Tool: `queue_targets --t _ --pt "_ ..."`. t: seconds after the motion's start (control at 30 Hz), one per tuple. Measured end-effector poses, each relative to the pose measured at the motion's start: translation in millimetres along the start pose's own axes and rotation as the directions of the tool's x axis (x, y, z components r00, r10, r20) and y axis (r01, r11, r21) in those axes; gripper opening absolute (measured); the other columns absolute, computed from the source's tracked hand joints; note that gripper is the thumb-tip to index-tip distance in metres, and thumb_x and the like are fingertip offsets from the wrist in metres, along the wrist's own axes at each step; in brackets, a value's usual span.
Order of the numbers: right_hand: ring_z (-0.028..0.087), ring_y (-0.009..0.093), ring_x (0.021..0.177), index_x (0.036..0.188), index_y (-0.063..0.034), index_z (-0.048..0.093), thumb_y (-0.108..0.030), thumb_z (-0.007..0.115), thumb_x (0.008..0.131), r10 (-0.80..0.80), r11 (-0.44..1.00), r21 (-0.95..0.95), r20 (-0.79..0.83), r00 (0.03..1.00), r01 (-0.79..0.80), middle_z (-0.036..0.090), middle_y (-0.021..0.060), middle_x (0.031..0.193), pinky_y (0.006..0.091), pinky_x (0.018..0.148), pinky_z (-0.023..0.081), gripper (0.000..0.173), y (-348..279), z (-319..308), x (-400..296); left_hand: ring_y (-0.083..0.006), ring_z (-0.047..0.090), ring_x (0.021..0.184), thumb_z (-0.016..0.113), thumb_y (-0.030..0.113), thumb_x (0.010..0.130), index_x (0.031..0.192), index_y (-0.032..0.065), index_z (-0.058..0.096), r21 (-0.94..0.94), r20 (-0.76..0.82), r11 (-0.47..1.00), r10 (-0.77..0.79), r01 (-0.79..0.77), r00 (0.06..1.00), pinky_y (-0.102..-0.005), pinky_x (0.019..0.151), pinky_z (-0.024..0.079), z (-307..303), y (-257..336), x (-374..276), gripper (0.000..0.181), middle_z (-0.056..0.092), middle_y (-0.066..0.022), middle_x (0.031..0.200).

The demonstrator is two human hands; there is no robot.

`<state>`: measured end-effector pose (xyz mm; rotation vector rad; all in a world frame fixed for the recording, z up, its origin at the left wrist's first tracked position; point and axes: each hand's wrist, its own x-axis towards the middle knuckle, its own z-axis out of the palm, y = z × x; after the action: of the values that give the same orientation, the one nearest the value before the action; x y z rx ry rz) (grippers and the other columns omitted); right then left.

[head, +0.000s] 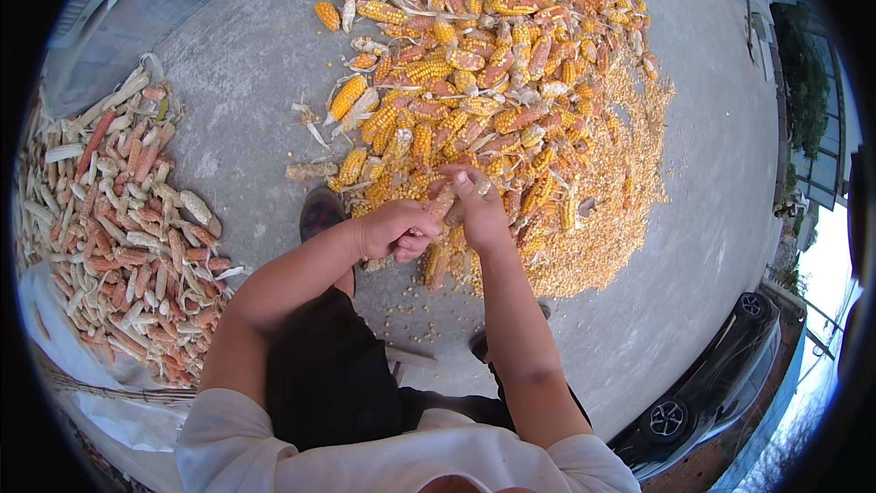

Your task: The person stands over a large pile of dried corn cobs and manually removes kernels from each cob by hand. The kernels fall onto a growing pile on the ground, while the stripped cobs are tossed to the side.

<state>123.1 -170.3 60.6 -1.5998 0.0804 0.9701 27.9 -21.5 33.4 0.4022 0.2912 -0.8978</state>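
Note:
My left hand [398, 229] is curled around the near end of a mostly bare corn cob [440, 201]. My right hand [480, 211] grips the cob's far part, its thumb lying along the top. A second cob seems to sit under the right palm, but the fingers hide most of it. Just beyond both hands rises a heap of corn ears [472, 82], some full of yellow kernels and others partly stripped. Loose kernels [582, 260] spread along the heap's right side and close below my right wrist.
Left of me lies a pile of stripped cobs [137, 253] with husks, beside white sheeting [130, 424]. One bare cob [311, 171] rests near my shoe [320, 212] on the concrete floor [239, 82]. A dark car [712, 370] stands at the lower right.

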Motion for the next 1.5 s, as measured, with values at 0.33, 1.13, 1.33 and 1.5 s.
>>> queue_targets --t 0.33,1.13,1.33,1.5 --pt "0.054 0.009 0.079 0.103 -0.0027 0.061 -0.025 0.06 0.092 -0.04 0.994 -0.102 -0.106 0.994 0.029 0.062 0.0032 0.081 0.0252 0.072 0.044 0.025 2.0 4.4 -5.8 -0.0367 0.058 0.059 0.06 0.035 0.083 0.077 -0.0004 0.052 0.976 -0.209 0.093 0.665 0.198 0.717 -0.045 0.058 0.046 25.0 -11.5 8.6 0.036 0.056 -0.0217 0.064" --pt "0.048 0.006 0.061 0.115 -0.0034 0.056 -0.025 0.059 0.093 -0.123 0.98 0.151 -0.028 0.992 0.126 0.055 -0.0005 0.08 0.0211 0.055 0.04 0.031 -13.5 18.8 -29.0 -0.0125 0.037 0.042 0.04 0.045 0.094 0.08 0.0084 0.052 -0.25 0.285 0.933 0.326 -0.258 0.901 -0.0283 0.045 0.033 9.0 -13.0 1.1 0.041 0.038 -0.0001 0.049" --pt "0.049 0.007 0.059 0.114 -0.0036 0.056 -0.027 0.059 0.093 -0.274 0.962 -0.017 -0.103 0.956 0.273 0.056 -0.0003 0.074 0.0209 0.055 0.041 0.031 -4.3 20.2 -29.0 -0.013 0.035 0.039 0.039 0.045 0.093 0.075 0.0105 0.047 -0.24 0.287 0.949 0.272 -0.206 0.919 -0.0286 0.042 0.032 8.6 -10.0 -1.1 0.04 0.035 0.0007 0.045" --pt "0.053 0.01 0.065 0.115 -0.003 0.057 -0.023 0.059 0.092 -0.155 0.957 0.244 -0.03 0.987 0.158 0.059 0.002 0.075 0.024 0.061 0.043 0.031 -7.9 16.1 -30.0 -0.0127 0.035 0.038 0.044 0.042 0.091 0.072 0.0112 0.047 -0.279 0.316 0.936 0.3 -0.214 0.9 -0.0283 0.041 0.032 8.1 -8.9 -4.2 0.036 0.035 -0.0003 0.044"
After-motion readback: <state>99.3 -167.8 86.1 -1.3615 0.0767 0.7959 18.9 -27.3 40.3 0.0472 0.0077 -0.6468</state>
